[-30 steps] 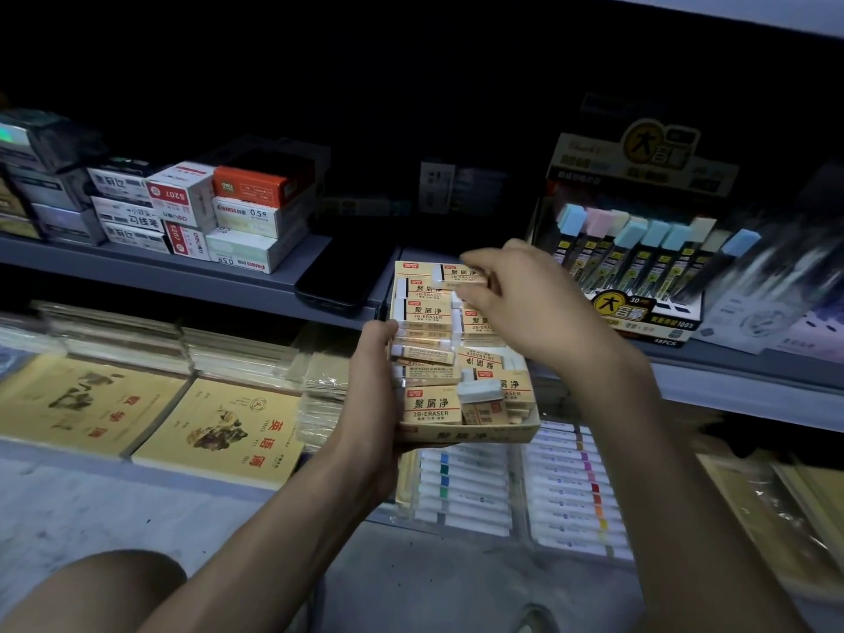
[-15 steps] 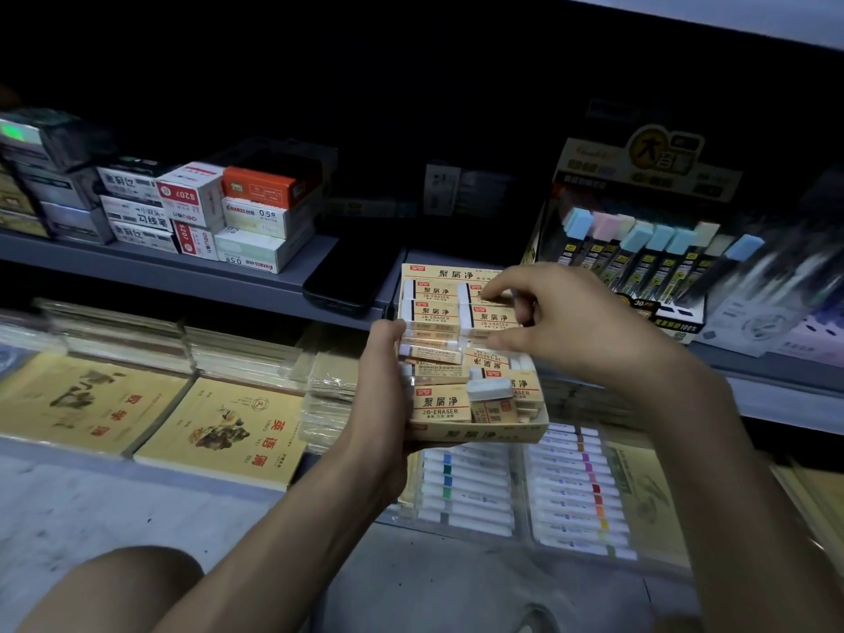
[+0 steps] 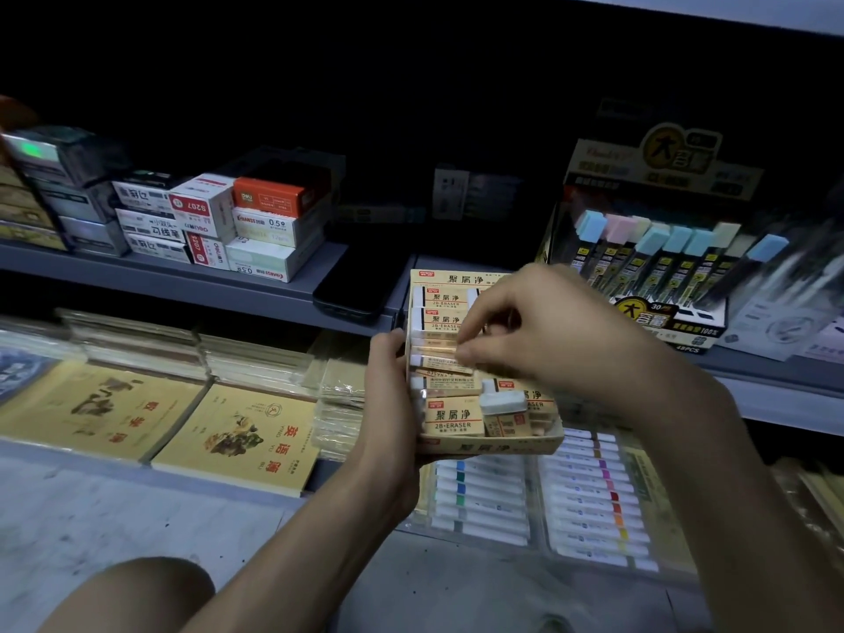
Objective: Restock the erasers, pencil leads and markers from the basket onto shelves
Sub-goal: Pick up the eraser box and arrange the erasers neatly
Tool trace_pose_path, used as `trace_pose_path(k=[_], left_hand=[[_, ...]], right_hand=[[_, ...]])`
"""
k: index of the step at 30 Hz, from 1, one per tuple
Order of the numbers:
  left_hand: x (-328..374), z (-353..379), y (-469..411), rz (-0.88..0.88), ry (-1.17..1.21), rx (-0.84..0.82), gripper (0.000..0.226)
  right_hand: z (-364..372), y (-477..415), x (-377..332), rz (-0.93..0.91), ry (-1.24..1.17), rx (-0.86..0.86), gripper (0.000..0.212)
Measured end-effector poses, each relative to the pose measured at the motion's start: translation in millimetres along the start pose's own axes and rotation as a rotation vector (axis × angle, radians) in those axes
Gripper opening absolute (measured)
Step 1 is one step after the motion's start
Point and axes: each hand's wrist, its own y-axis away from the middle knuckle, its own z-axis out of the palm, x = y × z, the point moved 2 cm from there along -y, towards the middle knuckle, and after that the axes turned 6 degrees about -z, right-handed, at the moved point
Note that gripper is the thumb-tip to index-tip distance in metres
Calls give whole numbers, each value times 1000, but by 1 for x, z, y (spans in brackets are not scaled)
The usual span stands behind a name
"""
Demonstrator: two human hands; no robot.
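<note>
One eraser in right hand fingers; left hand grips box.

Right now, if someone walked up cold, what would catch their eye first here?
The open box of erasers at centre, gripped from the side by the left hand, while the right hand pinches an eraser in its middle. Next, the pencil lead display with pastel caps on the shelf to the right, and a dark phone lying left of the box.
</note>
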Motion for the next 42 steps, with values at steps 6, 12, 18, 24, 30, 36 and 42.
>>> trace_pose_path(k=[6, 12, 18, 24, 30, 36, 42], left_hand=[[-1, 1, -1, -27, 18, 10, 54], [0, 1, -3, -32, 13, -6, 57], [-1, -1, -3, -60, -10, -4, 65], [-1, -2, -4, -47, -11, -21, 64], [-2, -5, -7, -46, 2, -37, 63], [-1, -3, -6, -37, 8, -48, 59], [2, -1, -3, -50, 60, -19, 58]], right_hand=[[15, -9, -8, 11, 131, -78, 7], [-1, -7, -7, -18, 31, 52, 13], [-16, 1, -4, 22, -330, 81, 9], [-14, -2, -9, 122, -1128, 153, 8], [-8, -6, -5, 151, -1151, -49, 28], [-5, -8, -5, 103, -507, -75, 5], [21, -19, -17, 95, 130, -179, 13]])
